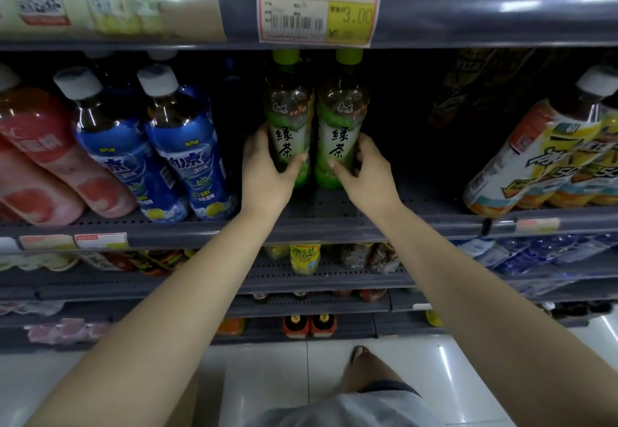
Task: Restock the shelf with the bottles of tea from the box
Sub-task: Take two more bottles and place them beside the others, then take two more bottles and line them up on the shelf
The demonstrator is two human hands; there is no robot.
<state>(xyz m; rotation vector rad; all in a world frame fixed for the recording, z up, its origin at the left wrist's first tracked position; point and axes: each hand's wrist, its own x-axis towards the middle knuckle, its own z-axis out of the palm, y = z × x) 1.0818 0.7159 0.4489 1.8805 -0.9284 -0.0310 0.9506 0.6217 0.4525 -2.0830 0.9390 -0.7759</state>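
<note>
Two green tea bottles stand upright, side by side, on the shelf; the left hand grasps one, the right hand the other. Blue bottles lean just left; a careless shove could topple them

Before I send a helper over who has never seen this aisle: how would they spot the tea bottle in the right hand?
Find the shelf under the yellow 3.00 price tag. Two green-capped bottles stand there. The right hand grips the right green tea bottle, next to the dark gap.
</note>
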